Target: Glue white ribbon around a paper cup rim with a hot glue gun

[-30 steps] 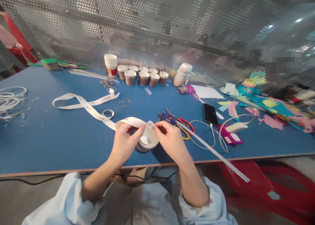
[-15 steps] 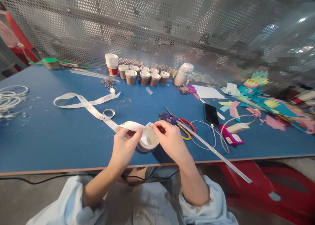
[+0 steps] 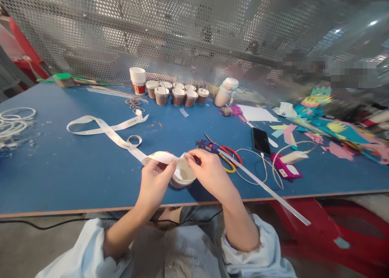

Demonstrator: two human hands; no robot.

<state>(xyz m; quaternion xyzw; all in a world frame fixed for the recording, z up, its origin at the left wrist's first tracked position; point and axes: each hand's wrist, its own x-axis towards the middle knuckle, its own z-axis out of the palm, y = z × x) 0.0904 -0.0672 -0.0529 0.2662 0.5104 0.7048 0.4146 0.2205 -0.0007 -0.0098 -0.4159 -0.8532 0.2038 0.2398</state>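
Note:
A white ribbon (image 3: 114, 138) with dark print loops across the blue table and runs up to my hands. My left hand (image 3: 156, 178) pinches it between thumb and fingers at the left of a paper cup (image 3: 186, 173). At the cup's far right rim, my right hand (image 3: 209, 170) has thumb and forefinger closed on the ribbon's end. The cup stands upright near the table's front edge, its pale inside facing up; the hands hide part of its rim. Just right of my right hand lie a blue glue gun (image 3: 208, 145) with a long clear glue stick and scissors (image 3: 229, 162).
Several small brown-wrapped buckets (image 3: 178, 95), a stack of paper cups (image 3: 138, 80) and a jar (image 3: 226, 92) line the back. A phone (image 3: 260, 141), a magenta power strip (image 3: 285, 166) with cables and paper scraps (image 3: 338, 148) lie right. Coiled white cord (image 3: 15, 122) lies left.
My right thumb and forefinger have shifted very slightly left and down along the cup's far rim, with the ribbon end still in them. My left hand has barely moved.

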